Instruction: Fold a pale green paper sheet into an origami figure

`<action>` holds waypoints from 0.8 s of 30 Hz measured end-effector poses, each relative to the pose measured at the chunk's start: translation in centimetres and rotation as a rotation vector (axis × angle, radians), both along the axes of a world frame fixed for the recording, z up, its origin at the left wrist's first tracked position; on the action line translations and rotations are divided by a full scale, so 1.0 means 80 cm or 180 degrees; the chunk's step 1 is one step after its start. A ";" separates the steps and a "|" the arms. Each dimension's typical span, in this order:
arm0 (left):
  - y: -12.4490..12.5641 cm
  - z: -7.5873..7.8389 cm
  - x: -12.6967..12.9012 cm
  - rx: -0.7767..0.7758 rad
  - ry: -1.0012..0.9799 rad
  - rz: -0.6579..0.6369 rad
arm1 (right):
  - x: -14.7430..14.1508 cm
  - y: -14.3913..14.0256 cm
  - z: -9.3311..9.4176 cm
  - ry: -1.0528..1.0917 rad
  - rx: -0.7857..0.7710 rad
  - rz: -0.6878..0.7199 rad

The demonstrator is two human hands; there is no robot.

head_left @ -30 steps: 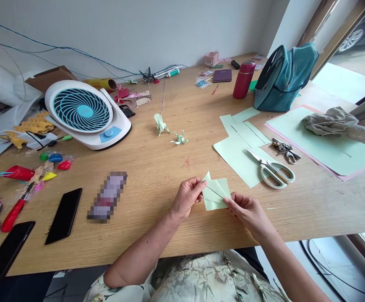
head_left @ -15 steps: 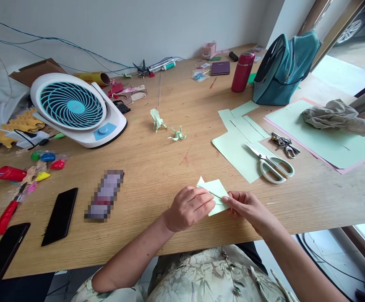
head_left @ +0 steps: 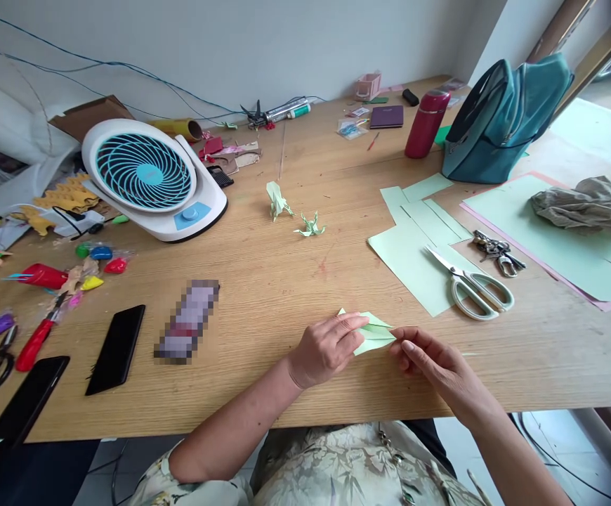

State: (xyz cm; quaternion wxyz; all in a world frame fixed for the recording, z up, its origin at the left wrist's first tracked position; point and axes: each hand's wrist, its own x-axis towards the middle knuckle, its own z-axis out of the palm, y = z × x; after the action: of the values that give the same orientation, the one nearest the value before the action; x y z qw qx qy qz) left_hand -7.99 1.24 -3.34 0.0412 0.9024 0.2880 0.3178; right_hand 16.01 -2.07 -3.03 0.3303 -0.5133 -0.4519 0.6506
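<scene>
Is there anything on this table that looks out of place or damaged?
Nothing looks damaged or spilled. One oddity: a crumpled grey-brown cloth lies on the flat pale green sheets at the right. The left end of the table is crowded with craft scraps.

I see the folded paper (head_left: 373,333) flat on the table (head_left: 263,295) near its front edge, between my left hand (head_left: 327,346) and right hand (head_left: 432,362). Scissors (head_left: 471,284) lie behind and to the right (on loose sheets (head_left: 408,253)). The fan (head_left: 150,179) stands far back left.
</scene>
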 end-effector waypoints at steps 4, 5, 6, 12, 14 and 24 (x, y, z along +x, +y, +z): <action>-0.002 -0.008 -0.004 -0.0190 0.0130 -0.0012 | -0.001 -0.008 -0.005 -0.0236 0.0254 -0.0152; -0.003 -0.010 -0.005 -0.0200 0.0133 -0.0006 | -0.001 -0.011 -0.006 -0.0424 0.0440 -0.0230; -0.004 -0.010 -0.006 -0.0186 0.0133 0.0011 | 0.000 -0.014 -0.008 -0.0683 0.0702 -0.0294; -0.015 -0.005 -0.005 -0.0240 0.0306 0.0449 | 0.000 -0.022 -0.022 -0.2370 0.2812 -0.0097; -0.018 -0.004 -0.003 -0.0285 0.0369 0.0521 | -0.004 -0.021 -0.024 -0.2643 0.3257 0.0024; -0.023 -0.015 0.000 -0.0014 0.0335 0.0371 | -0.029 -0.013 -0.018 -0.2874 0.3905 0.0578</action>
State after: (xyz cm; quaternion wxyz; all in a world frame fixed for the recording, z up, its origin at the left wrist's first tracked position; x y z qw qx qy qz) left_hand -7.98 -0.62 -4.55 0.0095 0.8994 0.3426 0.2712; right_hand 13.72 -3.14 -4.48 0.2848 -0.4148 -0.8635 0.0351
